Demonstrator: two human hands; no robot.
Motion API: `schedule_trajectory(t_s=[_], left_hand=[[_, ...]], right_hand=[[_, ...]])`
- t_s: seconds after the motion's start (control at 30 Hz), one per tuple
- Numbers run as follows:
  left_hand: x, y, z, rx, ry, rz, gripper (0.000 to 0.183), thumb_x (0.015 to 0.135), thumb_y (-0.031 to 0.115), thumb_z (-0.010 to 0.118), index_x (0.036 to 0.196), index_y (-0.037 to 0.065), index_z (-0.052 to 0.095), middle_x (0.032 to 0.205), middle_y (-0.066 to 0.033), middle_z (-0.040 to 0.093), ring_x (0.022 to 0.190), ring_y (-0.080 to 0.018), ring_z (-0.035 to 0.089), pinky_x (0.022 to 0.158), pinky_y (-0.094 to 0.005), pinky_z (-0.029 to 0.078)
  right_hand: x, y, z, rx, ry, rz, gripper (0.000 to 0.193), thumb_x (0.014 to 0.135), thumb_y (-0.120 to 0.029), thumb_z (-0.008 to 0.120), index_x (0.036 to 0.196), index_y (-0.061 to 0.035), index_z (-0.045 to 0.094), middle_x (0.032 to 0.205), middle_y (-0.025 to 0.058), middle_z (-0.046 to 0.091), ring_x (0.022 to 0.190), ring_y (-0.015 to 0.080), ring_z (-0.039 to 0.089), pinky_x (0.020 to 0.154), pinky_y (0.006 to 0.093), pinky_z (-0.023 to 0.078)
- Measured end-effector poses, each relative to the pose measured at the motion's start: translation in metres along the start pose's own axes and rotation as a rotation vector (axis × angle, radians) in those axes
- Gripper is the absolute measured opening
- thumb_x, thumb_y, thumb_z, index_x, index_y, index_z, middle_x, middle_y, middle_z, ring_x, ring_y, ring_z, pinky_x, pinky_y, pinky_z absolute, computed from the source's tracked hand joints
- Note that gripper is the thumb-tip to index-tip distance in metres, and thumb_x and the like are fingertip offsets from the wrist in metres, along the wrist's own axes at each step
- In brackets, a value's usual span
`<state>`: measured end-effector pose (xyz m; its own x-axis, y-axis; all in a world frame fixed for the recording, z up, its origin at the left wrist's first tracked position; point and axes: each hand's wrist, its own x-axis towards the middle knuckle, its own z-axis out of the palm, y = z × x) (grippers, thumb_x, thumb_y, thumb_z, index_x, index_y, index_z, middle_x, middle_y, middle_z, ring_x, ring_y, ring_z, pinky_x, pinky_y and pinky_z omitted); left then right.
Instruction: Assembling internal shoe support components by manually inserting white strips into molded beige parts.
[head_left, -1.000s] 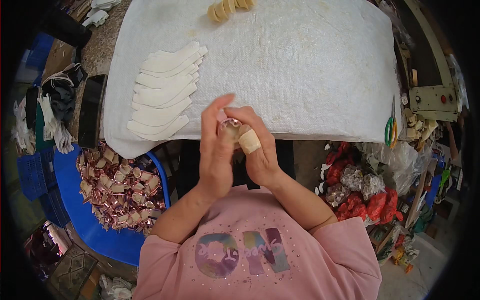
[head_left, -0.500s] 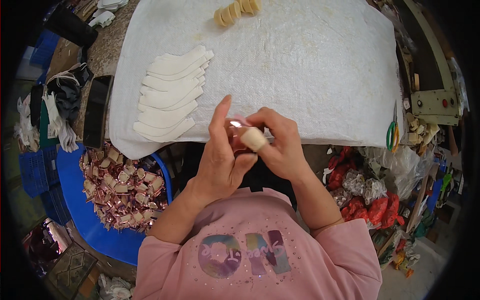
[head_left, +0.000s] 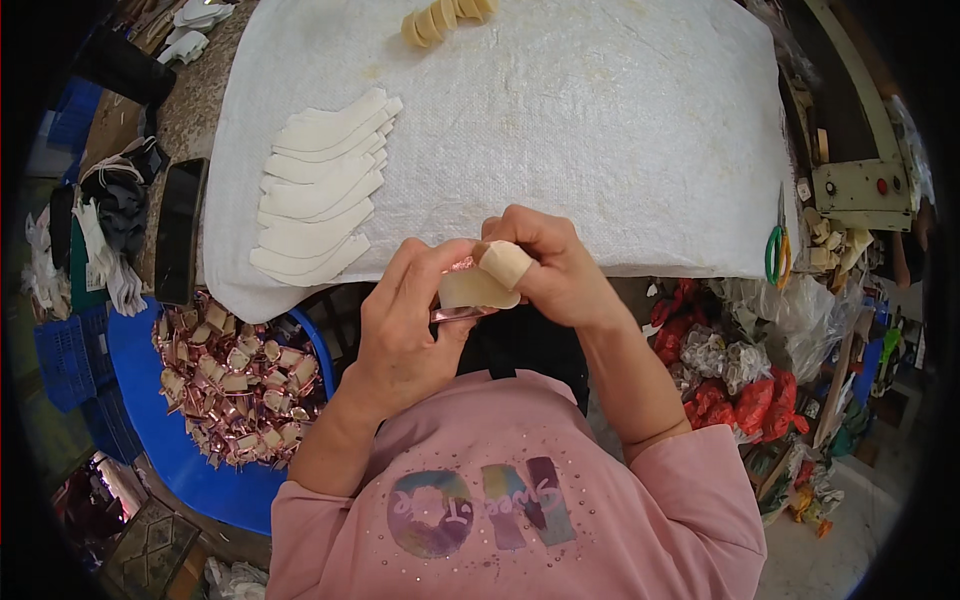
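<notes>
In front of my body, at the near edge of the covered table, both hands hold a small curved piece (head_left: 474, 290) with a cream face and a shiny metallic pink edge. My left hand (head_left: 405, 308) pinches its left end between thumb and fingers. My right hand (head_left: 555, 265) grips the far right side, its thumb wrapped in a beige covering and lying over the piece. The fingers hide part of it. Left of my hands, several white curved cut pieces (head_left: 318, 190) lie overlapped in a row on the white woven sheet (head_left: 520, 130).
A blue tub (head_left: 150, 430) at the left holds a heap of pink and beige pieces (head_left: 240, 385). A phone (head_left: 181, 230) lies by the sheet. Beige rolls (head_left: 440, 22) sit at the back. Scissors (head_left: 777, 252) hang at the right edge, above red bags (head_left: 745, 405).
The piece has turned so its cream face shows. My left fingers have closed onto it, and both hands have shifted slightly. The table scene has slid a little left in view.
</notes>
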<state>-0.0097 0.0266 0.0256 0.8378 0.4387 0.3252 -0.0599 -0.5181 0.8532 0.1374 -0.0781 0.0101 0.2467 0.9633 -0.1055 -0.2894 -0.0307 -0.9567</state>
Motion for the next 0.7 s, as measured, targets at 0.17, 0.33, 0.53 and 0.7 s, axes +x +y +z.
schedule_trajectory(t_s=[0.17,0.33,0.53,0.7], left_hand=[[0.001,-0.005,0.009,-0.025,0.070,-0.048,0.045,0.063,-0.003,0.073,0.103,0.002,0.053,0.084,-0.0094,0.056,0.068,-0.0183,0.059,0.054,-0.0270,0.048],[0.002,-0.009,0.010,0.090,0.104,0.062,0.043,0.061,0.003,0.077,0.093,0.002,0.049,0.075,-0.0050,0.056,0.060,-0.0090,0.053,0.054,-0.0214,0.045],[0.002,-0.008,0.024,0.142,0.241,0.111,0.046,0.060,0.006,0.080,0.091,0.002,0.046,0.071,-0.0074,0.057,0.061,-0.0118,0.057,0.055,-0.0233,0.047],[0.004,-0.017,0.029,0.356,0.329,0.137,0.047,0.059,0.009,0.082,0.089,0.001,0.047,0.072,-0.0087,0.058,0.058,-0.0151,0.059,0.052,-0.0259,0.048]], right_hand=[[0.000,0.013,0.015,-0.532,0.309,-0.277,0.016,0.089,-0.016,0.056,0.082,-0.0021,0.056,0.076,0.0016,0.060,0.061,0.0108,0.055,0.052,0.0268,0.044],[-0.007,0.007,0.012,0.022,0.181,-0.105,0.014,0.091,-0.013,0.053,0.093,-0.0023,0.060,0.084,0.0030,0.060,0.070,0.0102,0.056,0.059,0.0244,0.045],[-0.007,0.009,0.026,-0.295,0.290,-0.241,0.019,0.093,-0.015,0.046,0.099,-0.0005,0.058,0.086,0.0072,0.061,0.074,0.0142,0.057,0.065,0.0267,0.046],[-0.002,0.026,0.029,-0.314,0.384,-0.203,0.021,0.094,-0.016,0.044,0.102,-0.0004,0.056,0.093,0.0087,0.061,0.084,0.0149,0.058,0.071,0.0275,0.047]])
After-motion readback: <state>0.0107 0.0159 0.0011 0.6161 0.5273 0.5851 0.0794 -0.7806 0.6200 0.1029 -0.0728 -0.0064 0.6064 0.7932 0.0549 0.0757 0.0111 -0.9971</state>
